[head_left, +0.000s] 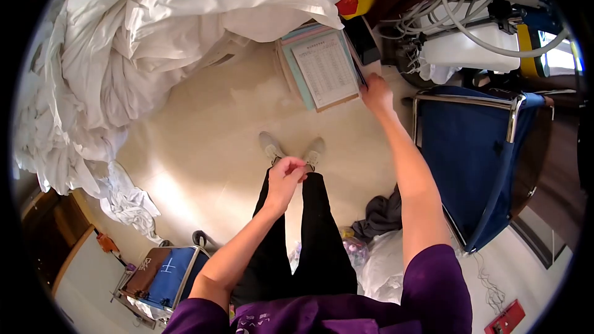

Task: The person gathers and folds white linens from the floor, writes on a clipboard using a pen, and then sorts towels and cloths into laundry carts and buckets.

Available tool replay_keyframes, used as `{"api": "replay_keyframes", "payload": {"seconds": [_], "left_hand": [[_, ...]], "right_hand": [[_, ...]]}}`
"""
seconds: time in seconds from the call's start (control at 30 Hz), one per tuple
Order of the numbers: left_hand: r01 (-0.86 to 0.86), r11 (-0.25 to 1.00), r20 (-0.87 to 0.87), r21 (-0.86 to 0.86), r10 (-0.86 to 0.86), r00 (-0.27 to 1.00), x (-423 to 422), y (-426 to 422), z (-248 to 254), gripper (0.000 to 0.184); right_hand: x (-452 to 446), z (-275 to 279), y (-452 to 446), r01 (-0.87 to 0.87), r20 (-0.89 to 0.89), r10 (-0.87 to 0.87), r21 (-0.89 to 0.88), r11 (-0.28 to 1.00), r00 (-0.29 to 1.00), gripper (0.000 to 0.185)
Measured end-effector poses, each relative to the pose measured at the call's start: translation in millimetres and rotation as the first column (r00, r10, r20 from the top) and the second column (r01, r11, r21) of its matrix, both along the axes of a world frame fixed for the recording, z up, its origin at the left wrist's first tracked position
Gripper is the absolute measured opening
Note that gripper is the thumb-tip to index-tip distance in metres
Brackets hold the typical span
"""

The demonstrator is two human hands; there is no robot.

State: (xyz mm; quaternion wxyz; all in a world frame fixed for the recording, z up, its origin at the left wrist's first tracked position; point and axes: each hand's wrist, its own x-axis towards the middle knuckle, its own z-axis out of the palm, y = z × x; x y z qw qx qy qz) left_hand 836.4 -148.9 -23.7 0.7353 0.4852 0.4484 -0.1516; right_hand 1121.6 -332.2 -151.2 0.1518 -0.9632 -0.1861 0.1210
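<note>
My right hand (377, 94) reaches forward with its fingers closed at the lower end of a thin dark pen (359, 74). Just left of it lies a printed sheet with a table (325, 71), on top of a pile of light green and pink papers (288, 65). A black phone-like slab (361, 38) is beyond the fingers, beside the sheet. Close to my body, above my legs, my left hand (286, 180) is curled with thumb and fingers together. Whatever it may hold does not show.
White linen (142, 43) is heaped at the upper left. A blue fabric cart (470, 154) stands right, below coiled grey hoses (458, 0). A smaller cart with blue and brown bags (170, 275) is lower left. White and dark cloth (380, 213) lies behind my legs.
</note>
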Motion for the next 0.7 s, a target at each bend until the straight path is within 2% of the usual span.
{"api": "replay_keyframes", "payload": {"seconds": [0.07, 0.13, 0.17, 0.2, 0.27, 0.3, 0.33, 0.4, 0.43, 0.47, 0.53, 0.57, 0.6, 0.63, 0.67, 0.7], "left_hand": [[0.022, 0.999, 0.052, -0.048, -0.019, 0.998, 20, 3, 8, 0.012], [0.119, 0.988, 0.108, -0.098, -0.109, 0.988, 40, 2, 10, 0.015], [0.179, 0.974, 0.116, -0.139, -0.163, 0.98, 48, 1, 4, 0.022], [0.168, 0.975, 0.122, -0.146, -0.151, 0.981, 58, -1, 4, 0.022], [0.416, 0.907, 0.123, 0.062, -0.421, 0.899, 72, -9, 5, 0.031], [0.421, 0.903, 0.156, 0.091, -0.43, 0.889, 74, -15, 5, 0.039], [0.413, 0.907, 0.156, 0.085, -0.421, 0.893, 76, -14, 6, 0.039], [0.497, 0.868, 0.158, -0.017, -0.488, 0.858, 81, -13, 12, 0.036], [0.418, 0.906, 0.191, -0.067, -0.4, 0.896, 83, -12, 19, 0.034], [0.415, 0.908, 0.187, -0.063, -0.398, 0.898, 84, -11, 18, 0.034], [0.161, 0.98, 0.132, -0.115, -0.145, 0.981, 87, -3, 12, 0.033], [-0.006, 0.977, 0.088, -0.213, 0.026, 0.996, 90, 2, 15, 0.031], [-0.019, 0.978, 0.083, -0.21, 0.037, 0.996, 94, 11, 15, 0.031], [0.117, 0.961, 0.076, -0.25, -0.101, 0.992, 99, 22, 14, 0.029], [0.25, 0.922, 0.073, -0.297, -0.239, 0.968, 102, 28, 15, 0.028], [0.271, 0.905, 0.119, -0.327, -0.245, 0.962, 104, 29, 17, 0.027]], "right_hand": [[-21, 17, -24, 0.025, -0.104, -0.022, 0.026, 0.999, 0.994, 0.02], [-58, 37, -48, 0.089, -0.166, -0.067, 0.125, 0.988, 0.984, 0.017], [-81, 51, -51, 0.258, -0.266, -0.199, 0.207, 0.944, 0.943, 0.017], [-108, 65, -46, 0.422, -0.373, -0.311, 0.268, 0.866, 0.874, 0.016], [-158, 111, -20, 0.558, -0.593, -0.224, 0.469, 0.685, 0.774, 0.013], [-176, 138, -3, 0.501, -0.576, -0.181, 0.465, 0.73, 0.798, 0.013], [-185, 158, 10, 0.441, -0.558, -0.135, 0.461, 0.77, 0.819, 0.013], [-191, 167, 20, 0.433, -0.548, -0.129, 0.474, 0.767, 0.827, 0.009], [-190, 170, 23, 0.432, -0.537, -0.127, 0.493, 0.755, 0.834, 0.008], [-184, 174, 26, 0.43, -0.539, -0.121, 0.496, 0.754, 0.834, 0.008], [-160, 178, 35, 0.367, -0.475, -0.122, 0.468, 0.804, 0.871, 0.012], [-146, 177, 39, 0.207, -0.292, -0.067, 0.481, 0.852, 0.954, 0.016], [-128, 178, 44, 0.2, -0.297, -0.055, 0.483, 0.853, 0.953, 0.016], [-109, 178, 49, -0.117, -0.109, 0.176, 0.412, 0.904, 0.978, 0.021], [-95, 175, 51, -0.412, 0.052, 0.415, 0.279, 0.868, 0.909, 0.027], [-88, 166, 52, -0.422, 0.047, 0.426, 0.279, 0.863, 0.903, 0.027]]}}
